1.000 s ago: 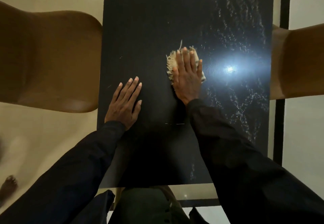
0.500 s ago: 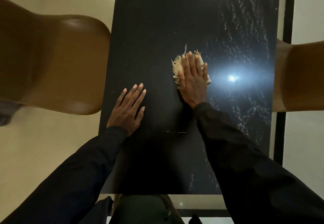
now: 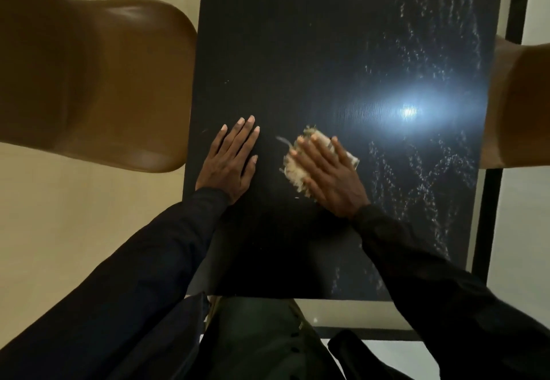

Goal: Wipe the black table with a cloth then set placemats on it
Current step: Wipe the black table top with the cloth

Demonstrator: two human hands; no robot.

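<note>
The black table (image 3: 297, 52) fills the middle of the head view, long and narrow. A pale, frayed cloth (image 3: 293, 170) lies on it near the centre. My right hand (image 3: 330, 175) presses flat on the cloth with straight fingers, covering most of it; frayed threads stick out on its left. My left hand (image 3: 230, 161) rests flat on the bare table just left of the cloth, fingers straight and together. Streaks of white droplets or residue (image 3: 416, 165) cover the table's right side, around a bright lamp reflection. No placemat is in view.
A brown moulded chair (image 3: 98, 82) stands close against the table's left edge. Another brown chair (image 3: 518, 106) stands at the right edge. A dark frame bar (image 3: 488, 225) runs along the right side. Pale floor lies on both sides.
My right hand has slid the cloth toward me and a little left, closer to my left hand. The left hand stays flat on the table.
</note>
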